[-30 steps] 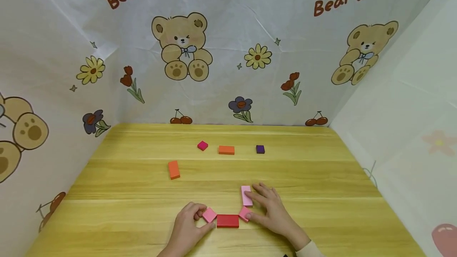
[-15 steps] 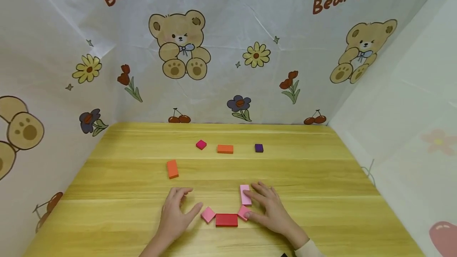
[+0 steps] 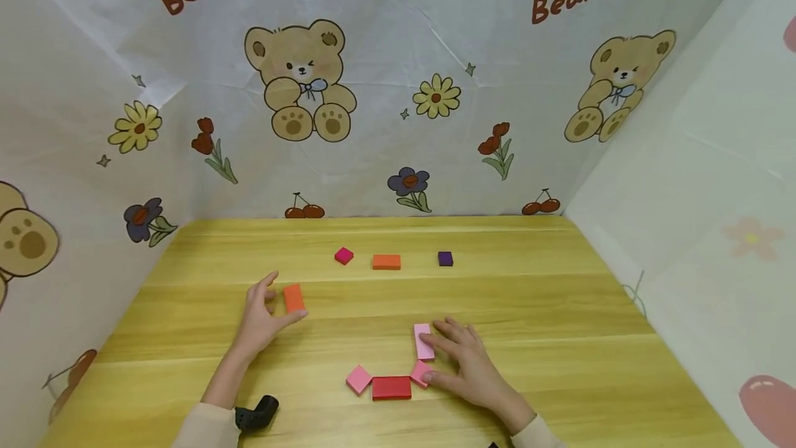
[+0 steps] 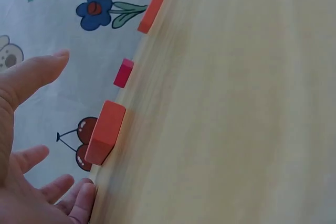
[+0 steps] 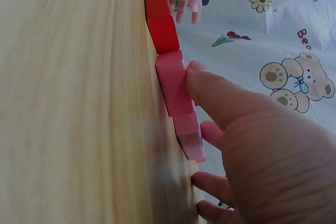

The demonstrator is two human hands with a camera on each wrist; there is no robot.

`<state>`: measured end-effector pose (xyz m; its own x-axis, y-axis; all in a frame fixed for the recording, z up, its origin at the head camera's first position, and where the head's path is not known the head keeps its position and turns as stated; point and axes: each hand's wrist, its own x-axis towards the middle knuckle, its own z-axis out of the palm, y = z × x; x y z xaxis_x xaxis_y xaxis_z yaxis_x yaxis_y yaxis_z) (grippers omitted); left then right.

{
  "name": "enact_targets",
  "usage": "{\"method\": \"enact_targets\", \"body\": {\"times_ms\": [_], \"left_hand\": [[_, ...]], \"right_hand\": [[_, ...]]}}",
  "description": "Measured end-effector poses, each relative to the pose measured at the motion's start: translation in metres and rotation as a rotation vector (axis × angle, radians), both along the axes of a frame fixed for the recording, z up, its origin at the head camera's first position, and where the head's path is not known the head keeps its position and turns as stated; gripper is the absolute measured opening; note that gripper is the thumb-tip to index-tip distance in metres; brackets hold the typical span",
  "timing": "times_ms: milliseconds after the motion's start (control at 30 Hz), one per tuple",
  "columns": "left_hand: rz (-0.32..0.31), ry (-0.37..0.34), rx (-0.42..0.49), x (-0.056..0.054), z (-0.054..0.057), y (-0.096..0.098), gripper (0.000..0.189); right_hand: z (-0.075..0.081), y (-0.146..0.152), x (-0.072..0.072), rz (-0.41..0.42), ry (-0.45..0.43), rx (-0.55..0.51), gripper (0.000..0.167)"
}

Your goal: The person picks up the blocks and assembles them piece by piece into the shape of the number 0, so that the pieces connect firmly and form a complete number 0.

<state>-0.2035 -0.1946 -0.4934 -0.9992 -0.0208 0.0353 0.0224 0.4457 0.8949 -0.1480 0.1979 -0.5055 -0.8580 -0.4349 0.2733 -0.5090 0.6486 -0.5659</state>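
Observation:
My left hand (image 3: 261, 316) is spread beside an orange rectangular block (image 3: 294, 298), fingers on its left and thumb near its front end. In the left wrist view a gap shows between the thumb and that block (image 4: 106, 135). The right hand (image 3: 463, 365) rests on the tabletop, its index finger on a light pink rectangular block (image 3: 423, 346) and its thumb on a pink square block (image 5: 175, 82). A red rectangular block (image 3: 392, 388) lies between this square and another pink square block (image 3: 358, 379), corners close to its ends.
Further back on the wooden table (image 3: 528, 310) lie a magenta square block (image 3: 344, 256), a second orange block (image 3: 387, 262) and a dark purple block (image 3: 445, 258). A bear-print cloth (image 3: 373, 178) hangs behind. Black wrist gear (image 3: 258, 415) sits by the left sleeve.
My left hand has let go of the left pink square and moved forward and left to the orange block. The right hand has stayed on the pink blocks. The head view has shifted slightly.

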Motion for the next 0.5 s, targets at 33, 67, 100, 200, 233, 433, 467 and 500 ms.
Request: {"method": "enact_targets", "body": {"times_ms": [33,67,100,200,233,433,467,500], "left_hand": [[-0.005,-0.017,0.013,-0.002,-0.002,-0.003,0.101],[-0.012,-0.03,0.03,-0.004,-0.003,-0.006,0.101],[-0.02,-0.038,0.043,-0.005,-0.005,-0.008,0.101],[-0.056,-0.038,0.084,-0.008,-0.009,-0.014,0.101],[-0.07,-0.036,0.093,-0.008,-0.01,-0.015,0.101],[-0.113,-0.031,0.091,-0.012,-0.012,-0.019,0.102],[-0.114,-0.031,0.084,-0.012,-0.013,-0.019,0.102],[-0.115,-0.031,0.077,-0.013,-0.013,-0.018,0.101]], "right_hand": [[0.0,0.0,0.0,0.001,-0.004,-0.001,0.057],[-0.001,-0.001,0.001,0.001,-0.006,0.003,0.057],[-0.001,-0.001,0.001,0.001,-0.009,0.006,0.057],[-0.002,-0.001,0.002,-0.003,-0.018,0.012,0.057],[-0.002,-0.001,0.002,-0.004,-0.019,0.013,0.057],[0.0,-0.001,0.001,-0.009,-0.003,0.013,0.057],[0.0,-0.001,0.001,-0.008,0.0,0.011,0.057],[0.001,-0.001,0.001,-0.007,0.003,0.008,0.057]]}}
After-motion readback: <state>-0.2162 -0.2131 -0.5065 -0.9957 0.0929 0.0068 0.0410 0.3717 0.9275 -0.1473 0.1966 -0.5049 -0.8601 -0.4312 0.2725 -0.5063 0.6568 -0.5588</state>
